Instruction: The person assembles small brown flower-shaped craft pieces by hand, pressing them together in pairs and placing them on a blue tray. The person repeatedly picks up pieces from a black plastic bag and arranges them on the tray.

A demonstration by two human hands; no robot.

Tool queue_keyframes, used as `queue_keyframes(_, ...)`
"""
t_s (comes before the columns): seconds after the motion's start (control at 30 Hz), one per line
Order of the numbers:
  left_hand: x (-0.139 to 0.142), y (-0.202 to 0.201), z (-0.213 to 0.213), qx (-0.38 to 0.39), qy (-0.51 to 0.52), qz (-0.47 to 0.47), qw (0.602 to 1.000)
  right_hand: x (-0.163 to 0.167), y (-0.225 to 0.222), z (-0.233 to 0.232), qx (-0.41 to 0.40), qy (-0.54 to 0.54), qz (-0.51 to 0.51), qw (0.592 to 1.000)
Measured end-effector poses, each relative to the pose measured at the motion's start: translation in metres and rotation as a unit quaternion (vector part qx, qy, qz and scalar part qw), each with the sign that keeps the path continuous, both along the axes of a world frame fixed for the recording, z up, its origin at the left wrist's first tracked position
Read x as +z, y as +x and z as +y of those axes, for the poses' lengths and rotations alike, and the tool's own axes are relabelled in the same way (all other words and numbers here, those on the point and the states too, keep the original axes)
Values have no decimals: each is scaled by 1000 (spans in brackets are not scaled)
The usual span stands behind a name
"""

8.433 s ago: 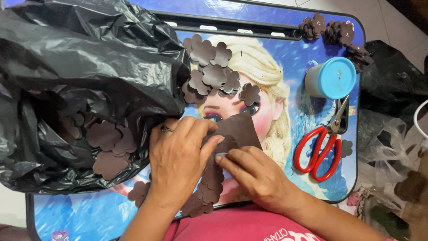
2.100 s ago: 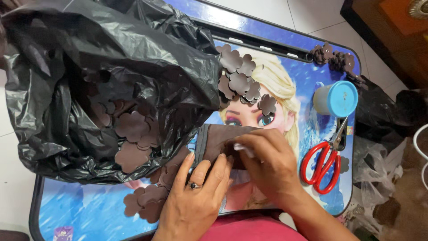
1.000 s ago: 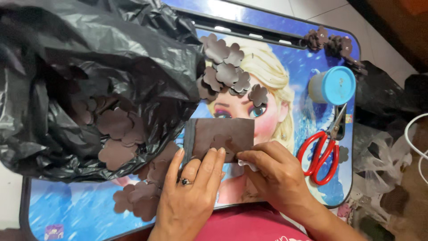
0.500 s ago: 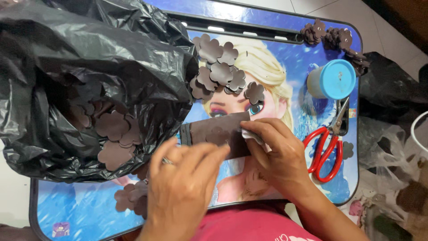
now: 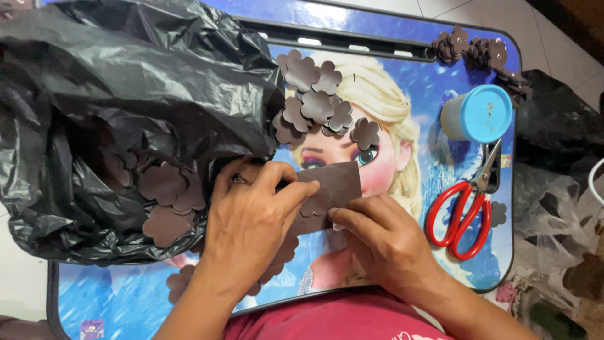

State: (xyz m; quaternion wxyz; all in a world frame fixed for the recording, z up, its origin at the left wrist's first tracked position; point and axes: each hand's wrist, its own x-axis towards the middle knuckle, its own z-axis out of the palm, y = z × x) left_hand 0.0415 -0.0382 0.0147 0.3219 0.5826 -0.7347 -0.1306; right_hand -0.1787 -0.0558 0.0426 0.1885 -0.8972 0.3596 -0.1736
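Across the left half of the printed lap table (image 5: 390, 56) we have the big black plastic bag (image 5: 126, 101), its mouth open toward the middle and showing brown flower cut-outs (image 5: 167, 192) inside. More loose brown flowers (image 5: 314, 104) lie near the table's far edge, and a small stack of flowers (image 5: 472, 50) sits at the far right corner. Along the right edge stand the blue-lidded tub (image 5: 484, 113) and, nearer us, the red-handled scissors (image 5: 465, 211).

At the middle of the near edge we are working the brown sheet (image 5: 333, 186): our left hand (image 5: 251, 220) lies flat over its left part, fingers spread and pressing, while our right hand (image 5: 384, 236) pinches its lower right edge with the fingertips. We judge this to be folding or flattening the sheet; the next move seems to call for firm, even pressure along the crease.

Against half a second ago, our left hand has slid forward onto the sheet, and the sheet now shows shorter.
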Motion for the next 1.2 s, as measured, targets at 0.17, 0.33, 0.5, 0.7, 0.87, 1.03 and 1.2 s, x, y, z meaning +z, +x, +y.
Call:
queue_keyframes(0.17,-1,0,1,-5,-7,-1,1000,-10,15,-1,40,-42,-22,998)
queue_keyframes(0.33,-2,0,0,-10,1,5,1000,-1,7,0,75,-20,3,997)
queue_keyframes(0.5,-1,-2,1,-2,-9,-9,1000,-2,5,1,-3,-34,-29,999)
queue_keyframes(0.7,1,-3,0,16,8,-11,1000,-6,9,0,48,6,-14,999)
queue_keyframes(0.87,3,-3,0,24,26,0,999,-2,15,-11,5,2,-48,999)
queue_keyframes(1.03,0,-2,0,19,44,-22,999,-13,22,-25,-97,-61,-46,992)
queue_keyframes(1.2,6,-4,0,3,-18,-33,999,-12,11,-24,-142,-30,-98,985)
